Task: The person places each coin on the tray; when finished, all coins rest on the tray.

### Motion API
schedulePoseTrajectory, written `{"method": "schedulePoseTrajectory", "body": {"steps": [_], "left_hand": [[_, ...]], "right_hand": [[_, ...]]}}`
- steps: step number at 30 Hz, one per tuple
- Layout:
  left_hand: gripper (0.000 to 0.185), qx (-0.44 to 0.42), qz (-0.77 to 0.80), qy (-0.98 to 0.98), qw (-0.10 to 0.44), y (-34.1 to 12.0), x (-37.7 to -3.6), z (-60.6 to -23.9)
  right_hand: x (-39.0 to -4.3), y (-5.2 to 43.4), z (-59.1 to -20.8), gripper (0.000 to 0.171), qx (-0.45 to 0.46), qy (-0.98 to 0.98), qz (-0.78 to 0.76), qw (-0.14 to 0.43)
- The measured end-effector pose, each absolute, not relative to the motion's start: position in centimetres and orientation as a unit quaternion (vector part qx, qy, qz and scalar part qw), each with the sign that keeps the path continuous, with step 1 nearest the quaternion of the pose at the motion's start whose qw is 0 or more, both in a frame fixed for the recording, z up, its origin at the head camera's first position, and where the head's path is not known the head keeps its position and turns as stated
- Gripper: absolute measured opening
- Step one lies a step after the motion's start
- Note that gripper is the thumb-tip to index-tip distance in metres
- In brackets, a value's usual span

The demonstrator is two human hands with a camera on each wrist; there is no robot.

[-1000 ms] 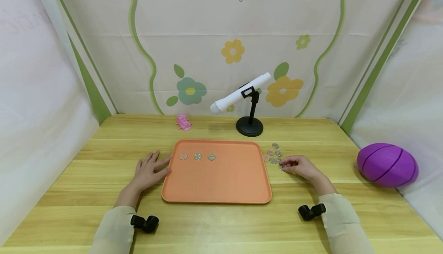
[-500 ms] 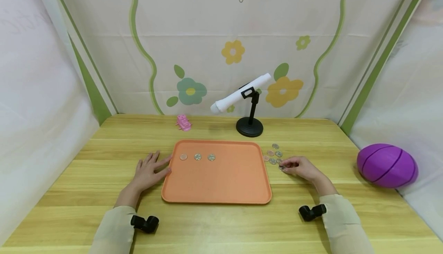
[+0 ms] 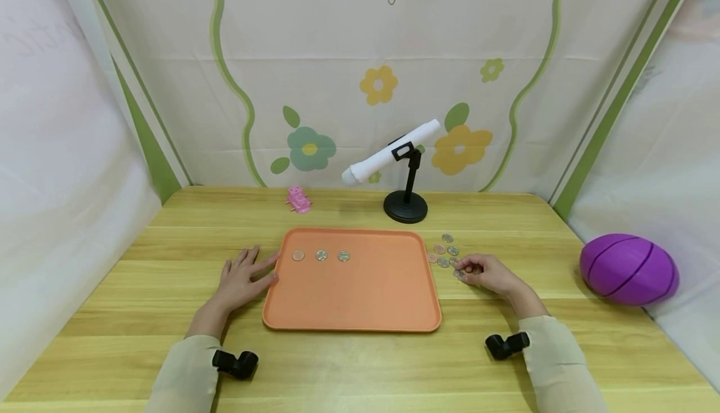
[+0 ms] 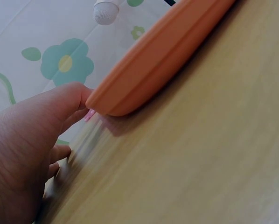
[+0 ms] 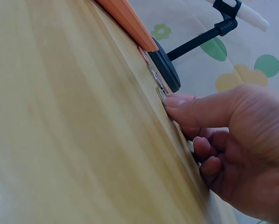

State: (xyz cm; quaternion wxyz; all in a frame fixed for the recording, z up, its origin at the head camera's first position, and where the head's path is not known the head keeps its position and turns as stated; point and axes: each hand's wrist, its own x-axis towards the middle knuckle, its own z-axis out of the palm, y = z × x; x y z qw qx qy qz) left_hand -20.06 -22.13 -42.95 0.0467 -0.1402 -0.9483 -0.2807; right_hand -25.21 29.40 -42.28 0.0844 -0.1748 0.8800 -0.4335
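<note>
A coin [image 3: 459,273] lies on the table [image 3: 360,363] at the tray's [image 3: 360,322] 3 o'clock, pinched under the curled fingertips of the right hand [image 3: 488,273], beside loose coins [image 3: 444,252]. At 9 o'clock the left hand [image 3: 243,277] rests flat, fingers straight, touching the tray's edge.

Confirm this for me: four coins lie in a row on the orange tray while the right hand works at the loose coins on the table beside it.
Not quite. The head view shows three coins in the row on the orange tray, not four. The rest holds: the right hand is at the loose coins on the table beside the tray.
</note>
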Motion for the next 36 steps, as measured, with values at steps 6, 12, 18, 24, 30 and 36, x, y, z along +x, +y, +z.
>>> {"method": "schedulePoseTrajectory", "body": {"steps": [6, 12, 18, 24, 30, 36], "left_hand": [[0.053, -0.141, -0.279, -0.949, 0.049, -22.12, -20.05, -42.94], [0.053, -0.141, -0.28, -0.948, 0.049, -22.14, -20.02, -42.99], [0.052, -0.141, -0.282, -0.948, 0.049, -22.16, -20.03, -43.03], [0.053, -0.142, -0.283, -0.947, 0.047, -22.12, -20.09, -43.0], [0.053, -0.144, -0.282, -0.947, 0.047, -22.08, -20.13, -42.88], [0.053, -0.143, -0.281, -0.948, 0.046, -22.1, -20.1, -43.01]], "right_hand": [[-24.99, 28.96, -41.89, 0.019, -0.169, 0.885, -0.426, 0.086], [-24.67, 28.7, -41.68, 0.018, -0.16, 0.885, -0.43, 0.077], [-24.61, 28.77, -41.92, 0.021, -0.162, 0.877, -0.447, 0.067], [-24.8, 29.01, -42.11, 0.021, -0.166, 0.874, -0.452, 0.064], [-24.89, 29.37, -41.96, 0.026, -0.171, 0.869, -0.457, 0.076], [-24.98, 29.59, -41.58, 0.031, -0.154, 0.864, -0.469, 0.101]]}}
